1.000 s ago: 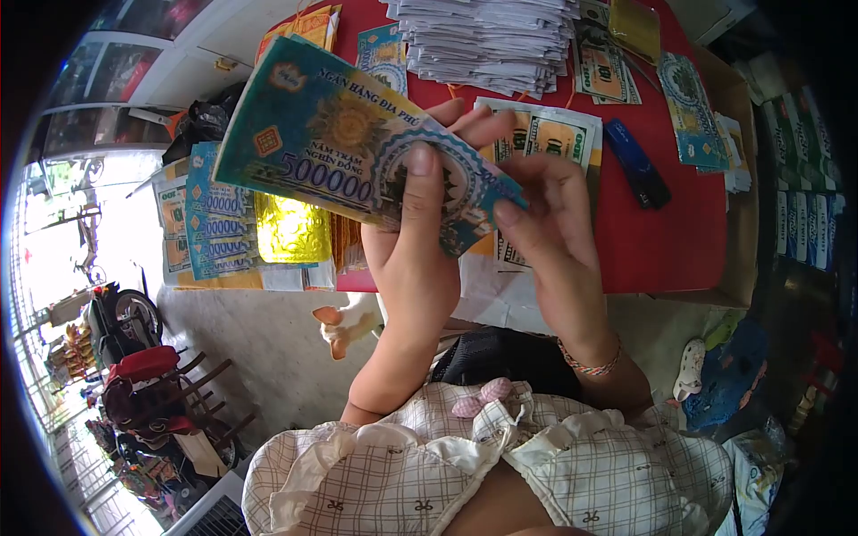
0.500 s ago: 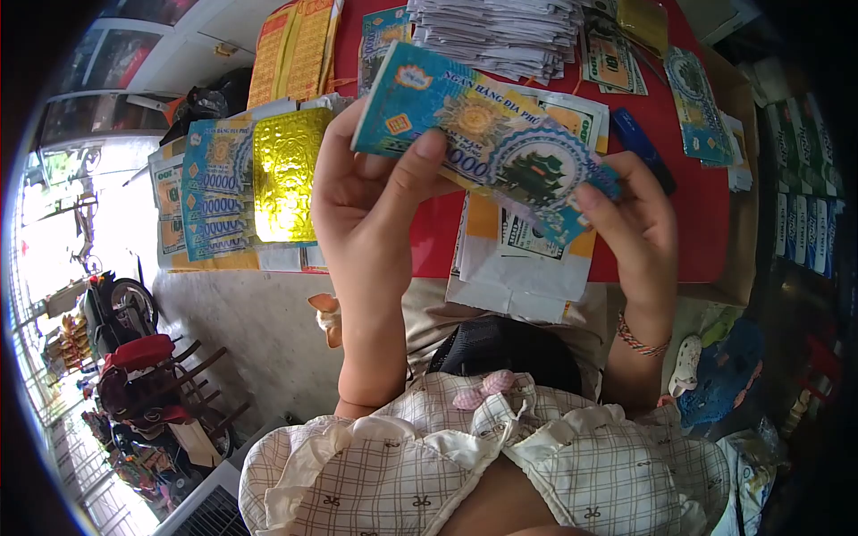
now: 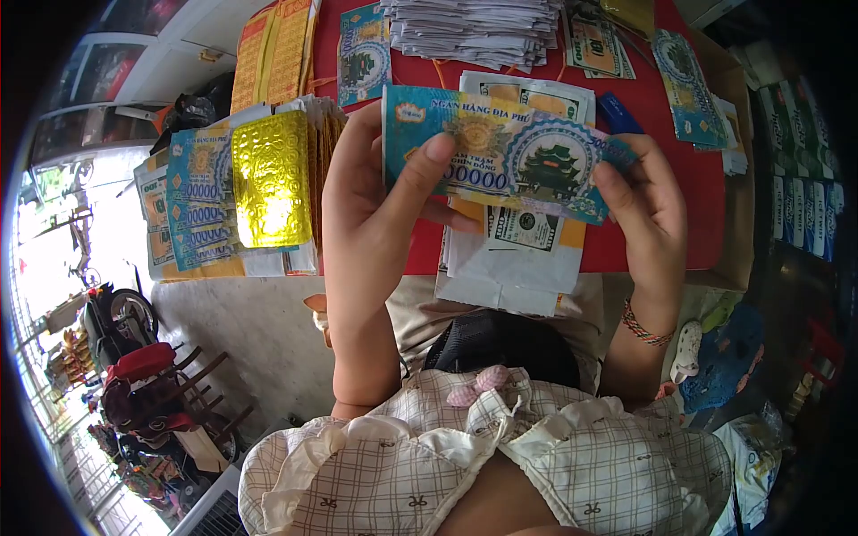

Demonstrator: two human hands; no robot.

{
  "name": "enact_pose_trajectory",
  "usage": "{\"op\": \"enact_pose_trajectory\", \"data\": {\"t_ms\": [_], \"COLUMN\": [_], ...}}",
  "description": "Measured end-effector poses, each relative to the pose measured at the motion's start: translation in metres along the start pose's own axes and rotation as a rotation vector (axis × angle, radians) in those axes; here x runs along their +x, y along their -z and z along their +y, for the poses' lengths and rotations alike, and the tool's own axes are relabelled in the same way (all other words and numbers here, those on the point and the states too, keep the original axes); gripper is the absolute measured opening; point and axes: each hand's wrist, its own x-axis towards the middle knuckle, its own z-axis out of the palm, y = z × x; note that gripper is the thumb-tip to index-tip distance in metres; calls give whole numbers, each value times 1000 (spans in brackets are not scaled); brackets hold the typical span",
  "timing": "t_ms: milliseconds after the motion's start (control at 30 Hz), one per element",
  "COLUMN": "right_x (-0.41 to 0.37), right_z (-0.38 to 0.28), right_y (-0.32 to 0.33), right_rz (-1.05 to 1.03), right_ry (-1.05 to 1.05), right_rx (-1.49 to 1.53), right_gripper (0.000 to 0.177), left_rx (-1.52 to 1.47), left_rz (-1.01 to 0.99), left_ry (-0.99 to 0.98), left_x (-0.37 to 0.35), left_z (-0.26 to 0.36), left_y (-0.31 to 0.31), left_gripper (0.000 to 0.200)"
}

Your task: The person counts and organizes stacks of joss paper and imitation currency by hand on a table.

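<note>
Both hands hold one blue-green stack of paper notes printed "500000" (image 3: 509,152) level above the red table (image 3: 661,241). My left hand (image 3: 375,196) grips its left end, thumb pressed on the face. My right hand (image 3: 639,196) pinches the right end, a woven bracelet on the wrist. Under the stack lies a white packet with dollar-style notes (image 3: 523,246), hanging over the table's near edge.
Left of my hands stand a gold foil pack (image 3: 271,179), blue note bundles (image 3: 198,210) and orange-yellow sheets (image 3: 277,54). A tall white paper stack (image 3: 474,31), more notes (image 3: 684,85) and a blue object (image 3: 617,114) lie farther back. Motorbikes (image 3: 125,357) stand at lower left.
The note stack has swung from tilted at the left to level and centred. My right hand has shifted right to its end, and the view has moved so the gold pack shows fully.
</note>
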Motion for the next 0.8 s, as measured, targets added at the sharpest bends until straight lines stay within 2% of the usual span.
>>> {"op": "enact_pose_trajectory", "data": {"t_ms": [233,367,467,567,800], "right_x": [2,3,4,6,4], "right_z": [2,4,3,3,3], "right_y": [-13,-15,-11,-7,4], "right_rz": [128,116,137,61,8], "right_ry": [-64,-79,-43,-44,-106], "right_rx": [143,184,140,155,-23], "right_gripper": [28,28,28,28,18], "left_rx": [-84,-105,-121,-107,-55], "left_rz": [-68,-106,-111,-80,-1], "left_ry": [58,82,49,0,-9], "left_x": [0,0,2,4,4], "left_z": [-13,-18,-18,-18,-15], "left_y": [-7,-8,-5,-4,-3], "left_gripper": [23,21,22,23,26]}}
